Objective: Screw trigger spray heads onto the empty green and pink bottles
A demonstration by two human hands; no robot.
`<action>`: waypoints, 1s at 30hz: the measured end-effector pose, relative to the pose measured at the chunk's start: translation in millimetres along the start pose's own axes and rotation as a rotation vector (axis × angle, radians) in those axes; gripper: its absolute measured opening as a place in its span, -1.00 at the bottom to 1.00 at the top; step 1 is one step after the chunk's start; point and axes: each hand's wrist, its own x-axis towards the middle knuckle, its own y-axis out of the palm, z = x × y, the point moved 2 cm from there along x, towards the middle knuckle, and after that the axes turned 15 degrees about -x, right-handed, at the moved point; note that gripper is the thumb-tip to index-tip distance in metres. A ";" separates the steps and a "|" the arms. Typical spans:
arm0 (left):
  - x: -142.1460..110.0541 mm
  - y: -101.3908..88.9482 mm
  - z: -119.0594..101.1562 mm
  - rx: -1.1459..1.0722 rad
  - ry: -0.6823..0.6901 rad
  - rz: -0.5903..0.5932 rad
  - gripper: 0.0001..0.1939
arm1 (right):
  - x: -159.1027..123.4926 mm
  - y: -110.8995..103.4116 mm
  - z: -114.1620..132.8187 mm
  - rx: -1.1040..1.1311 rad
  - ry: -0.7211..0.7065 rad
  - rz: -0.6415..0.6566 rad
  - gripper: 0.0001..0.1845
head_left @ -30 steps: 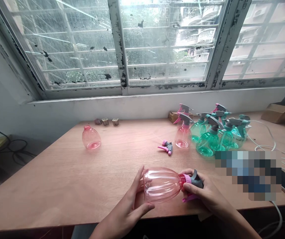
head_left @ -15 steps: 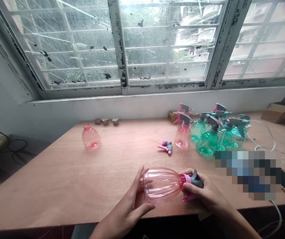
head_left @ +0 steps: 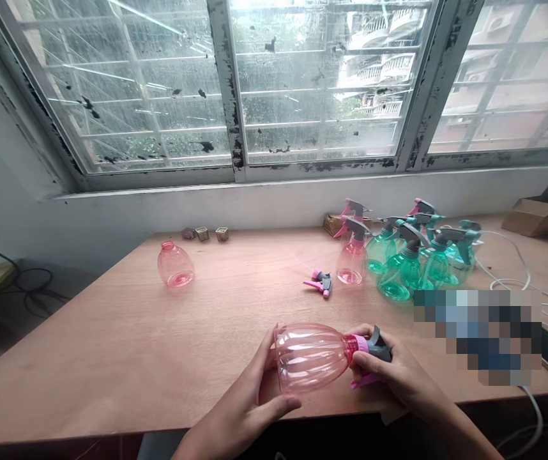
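Observation:
My hands hold a translucent pink plastic spray bottle (head_left: 310, 358) on its side above the wooden table (head_left: 111, 358). Its ribbed body is cupped by my left hand (head_left: 250, 396). My right hand (head_left: 389, 377) grips the neck, with its pink collar and grey trigger head (head_left: 377, 348). Farther off stand a headless pink bottle (head_left: 175, 266) and an assembled pink spray bottle (head_left: 351, 262). A loose pink-and-grey trigger head (head_left: 319, 283) lies between them and my hands. A cluster of green spray bottles (head_left: 403, 275) stands to the right.
Several small square cups (head_left: 202, 234) sit by the wall under a paint-chipped window (head_left: 326, 83). A cardboard box (head_left: 535, 217) stands at the far right. White cables (head_left: 508, 284) trail across the right end, partly behind a pixelated patch (head_left: 478, 337).
The pink bottle has turned slightly in my hands. My left thumb and fingers have shifted along its body, while my right hand stays at the neck.

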 end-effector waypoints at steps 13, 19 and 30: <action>0.9 2.8 -1.2 -0.055 0.000 -0.001 0.00 | 0.0 0.4 2.6 -0.049 0.012 0.019 -0.56; 1.8 1.4 -1.3 -0.049 0.010 0.014 -0.09 | 0.7 -0.2 3.4 -0.045 0.006 0.031 -0.58; 3.0 2.3 1.6 -0.036 0.062 0.006 -0.04 | 0.2 0.5 2.4 -0.038 0.006 0.032 -0.59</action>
